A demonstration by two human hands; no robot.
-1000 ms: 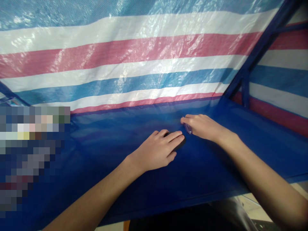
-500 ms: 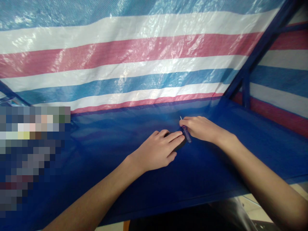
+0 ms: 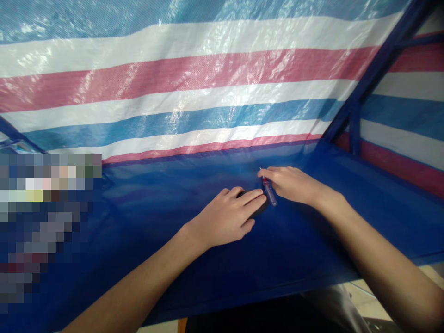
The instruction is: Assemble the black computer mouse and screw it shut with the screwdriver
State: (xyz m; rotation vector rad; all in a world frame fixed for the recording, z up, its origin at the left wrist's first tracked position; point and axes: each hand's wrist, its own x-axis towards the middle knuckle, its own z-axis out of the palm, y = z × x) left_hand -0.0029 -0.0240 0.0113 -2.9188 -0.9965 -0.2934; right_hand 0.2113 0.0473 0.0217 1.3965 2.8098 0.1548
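On the blue table cover (image 3: 208, 273), my left hand (image 3: 225, 217) lies flat over a dark object (image 3: 258, 210). My right hand (image 3: 294, 185), fingers pinched, has now lifted the small screwdriver (image 3: 268, 192) beside it.

I count two hands: one left hand (image 3: 225, 217) and one right hand (image 3: 293, 185). Under the left hand I see one dark object (image 3: 258, 210). At the right hand's fingertips there is one small screwdriver (image 3: 268, 192). Both hands rest on one blue sheet (image 3: 312, 249).
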